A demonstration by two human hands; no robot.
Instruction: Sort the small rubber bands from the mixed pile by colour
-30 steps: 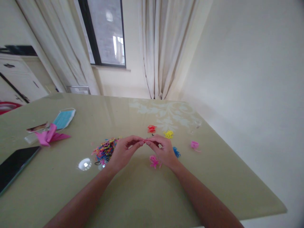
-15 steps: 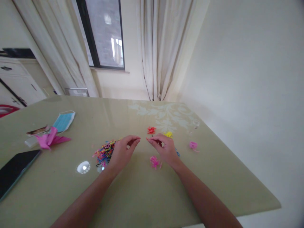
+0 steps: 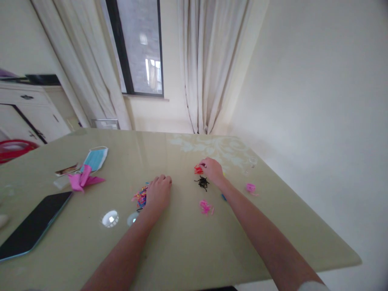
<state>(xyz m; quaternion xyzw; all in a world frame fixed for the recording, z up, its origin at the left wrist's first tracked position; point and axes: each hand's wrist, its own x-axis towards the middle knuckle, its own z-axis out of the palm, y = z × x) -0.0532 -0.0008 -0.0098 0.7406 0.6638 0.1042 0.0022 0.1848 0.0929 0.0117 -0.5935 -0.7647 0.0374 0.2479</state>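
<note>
My left hand (image 3: 159, 192) rests at the right side of a pile of mixed-colour rubber bands (image 3: 140, 198) and covers part of it. Its fingers curl downward, and their tips are hidden. My right hand (image 3: 211, 170) reaches over a small heap of red rubber bands (image 3: 198, 169), thumb and finger pinched together at the heap's edge on what looks like a red band. Just nearer to me lies a heap of black rubber bands (image 3: 203, 183). A pink heap (image 3: 205, 207) sits below that. Beside my right wrist, a blue heap (image 3: 224, 197) is mostly covered.
Farther right lies another pink heap (image 3: 251, 188). At left are a dark phone (image 3: 36, 224), a pink folded-paper shape (image 3: 85, 178) and a blue face mask (image 3: 95, 159). The glossy table (image 3: 178, 246) meets a white wall on the right.
My hands were close together, both pinching. Now the right has moved up to the red heap, and the left has lowered beside the mixed pile. The black heap has come into sight.
</note>
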